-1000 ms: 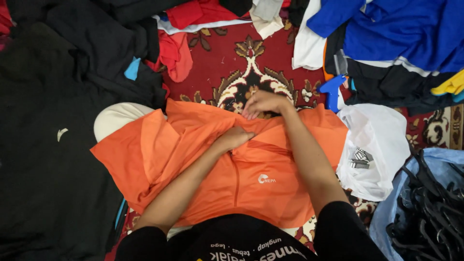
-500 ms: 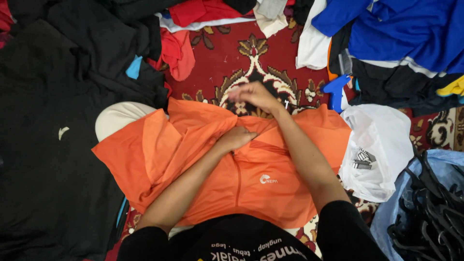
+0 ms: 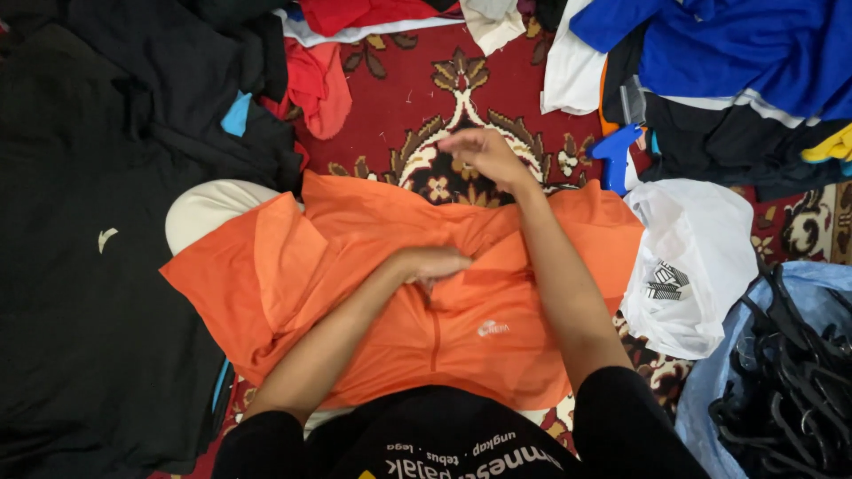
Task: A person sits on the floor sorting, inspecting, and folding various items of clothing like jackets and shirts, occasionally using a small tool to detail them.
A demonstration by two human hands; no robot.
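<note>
An orange shirt [image 3: 497, 328] with a small white logo lies spread over my lap, front up, its left side folded in. My left hand [image 3: 435, 263] rests on the middle of the shirt with its fingertips tucked into a crease of the fabric. My right hand [image 3: 484, 155] hovers just past the shirt's far edge, over the red patterned carpet [image 3: 417, 89]. Its fingers are curled together and nothing shows in them.
Black garments [image 3: 89, 266] cover the left side. A white plastic bag [image 3: 701, 239] lies right of the shirt, with a blue plastic tagging gun [image 3: 612, 151] beside it. Black hangers [image 3: 790, 399] fill a blue bag at bottom right. Blue, red and white clothes are piled along the top.
My right hand has lifted off the shirt's far edge and moved away from me, over the carpet. My left hand has stayed on the middle of the shirt.
</note>
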